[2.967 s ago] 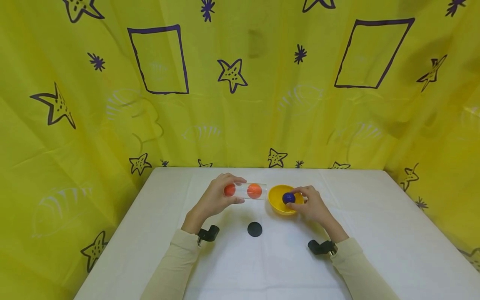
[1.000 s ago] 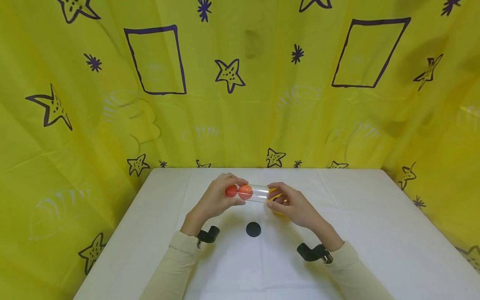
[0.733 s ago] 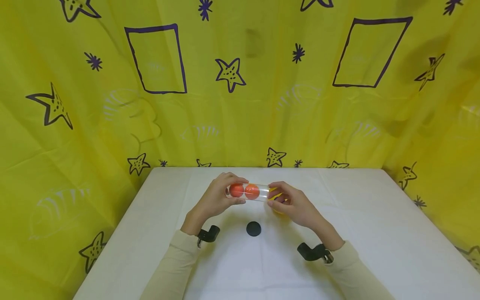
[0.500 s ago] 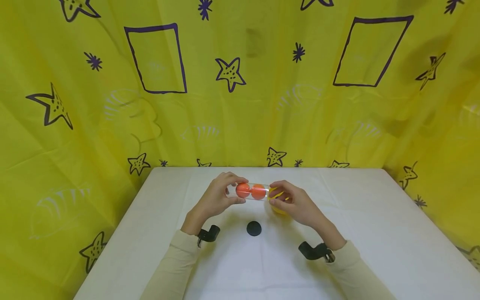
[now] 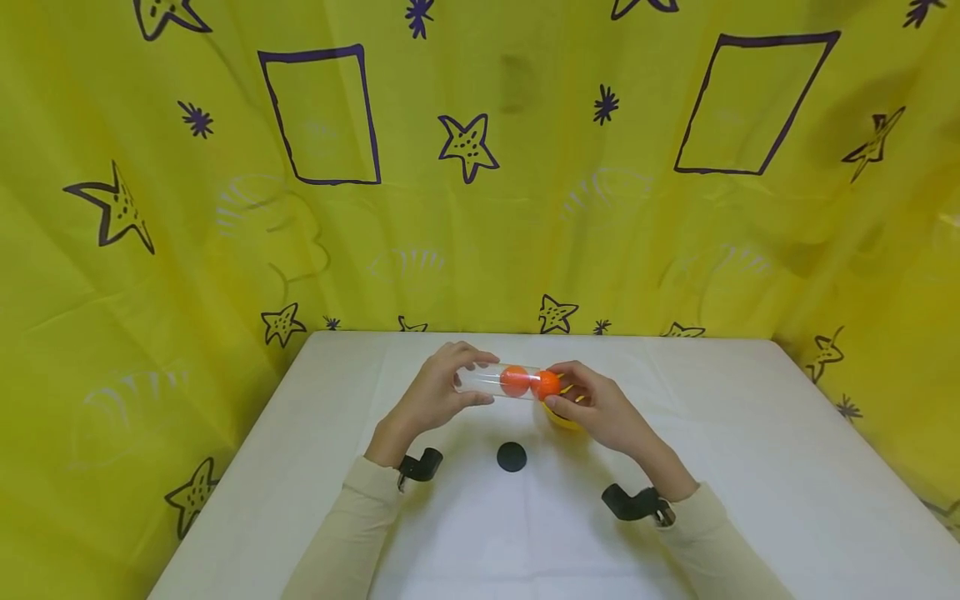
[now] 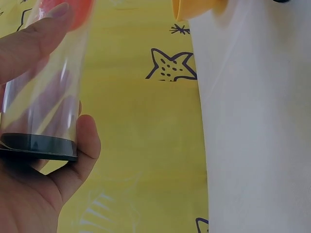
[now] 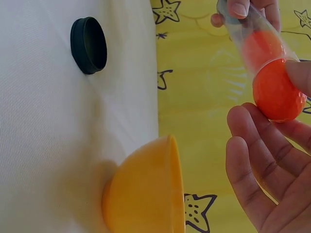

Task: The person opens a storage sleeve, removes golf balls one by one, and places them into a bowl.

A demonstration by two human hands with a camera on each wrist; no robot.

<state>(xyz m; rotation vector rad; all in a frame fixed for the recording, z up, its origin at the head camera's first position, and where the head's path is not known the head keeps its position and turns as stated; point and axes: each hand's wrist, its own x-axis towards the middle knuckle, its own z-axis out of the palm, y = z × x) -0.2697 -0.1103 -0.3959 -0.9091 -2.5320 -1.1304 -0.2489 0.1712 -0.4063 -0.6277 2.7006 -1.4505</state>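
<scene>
Head view — tube (image 5: 483,379) crosswise, rightward-facing, in left fingers (image 5: 478,357) — ball (image 5: 547,385) in right fingers (image 5: 573,368)

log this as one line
left hand: grips clear cylindrical tube; right hand: pinches orange ball at tube's mouth; second orange ball: inside tube; round black cap: on white table

right grip (image 7: 285,174) | pinches orange ball (image 7: 275,97) | at mouth of tube (image 7: 244,32)

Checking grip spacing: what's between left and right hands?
In the head view: the clear tube, an orange ball inside it and a second ball at its open mouth.
</scene>
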